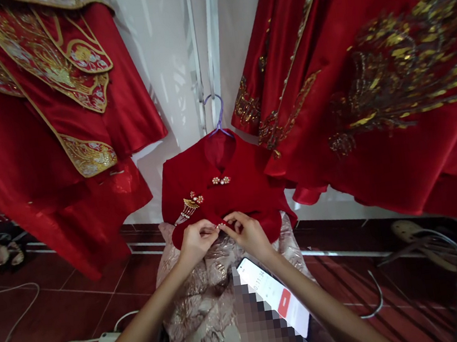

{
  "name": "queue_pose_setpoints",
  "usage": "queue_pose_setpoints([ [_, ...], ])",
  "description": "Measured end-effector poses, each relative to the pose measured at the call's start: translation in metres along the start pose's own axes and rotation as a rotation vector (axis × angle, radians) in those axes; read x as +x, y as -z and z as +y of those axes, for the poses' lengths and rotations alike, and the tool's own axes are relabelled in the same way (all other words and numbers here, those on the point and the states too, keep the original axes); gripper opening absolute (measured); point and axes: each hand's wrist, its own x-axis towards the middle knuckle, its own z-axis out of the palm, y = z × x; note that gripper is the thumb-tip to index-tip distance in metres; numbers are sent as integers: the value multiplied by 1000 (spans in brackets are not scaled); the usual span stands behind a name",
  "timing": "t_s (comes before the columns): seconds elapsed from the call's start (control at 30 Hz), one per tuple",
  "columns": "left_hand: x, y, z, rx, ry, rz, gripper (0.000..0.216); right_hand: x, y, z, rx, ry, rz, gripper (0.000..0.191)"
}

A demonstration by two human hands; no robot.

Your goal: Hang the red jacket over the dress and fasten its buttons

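A small red velvet jacket (pixel 231 190) hangs on a purple hanger (pixel 218 117) in front of me, over a pale brocade skirt (pixel 206 303). It has a pearl clasp (pixel 221 180) at the chest and a gold tassel brooch (pixel 189 207) to the left. My left hand (pixel 195 241) and my right hand (pixel 247 233) meet at the jacket's lower front edge. Both pinch the fabric there, fingers closed around a small fastening that I cannot make out clearly.
Large red gowns with gold embroidery hang at left (pixel 35 106) and right (pixel 367 74). A phone (pixel 276 296) with a lit screen lies below my right forearm. A white cable and power strip (pixel 107 339) lie on the dark red floor. A white wall stands behind.
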Motion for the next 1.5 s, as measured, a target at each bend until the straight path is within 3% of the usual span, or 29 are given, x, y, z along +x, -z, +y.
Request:
queue_pose_setpoints([
  [0.3,-2,8,-3,25,42,-39,26,-3,1,3,-96,52,-51,25],
  [0.53,1,13,2,300,-131,-55,13,-1,1,4,-135,19,-71,22],
  [0.7,-2,18,3,521,-148,-39,14,5,26,8,-156,24,-199,32],
  [0.8,-5,20,8,591,-180,-18,11,12,44,7,-141,-4,-132,15],
  [0.9,-6,14,10,578,-192,-15,12,16,52,2,-72,-21,-74,13],
  [1.13,-13,-4,8,560,-194,69,15,13,41,1,-51,75,-121,13],
  [1.33,-14,-5,8,634,-206,82,16,10,30,12,-144,142,-184,28],
  [1.5,-14,-6,6,692,-227,79,12,5,20,16,-303,145,-117,20],
])
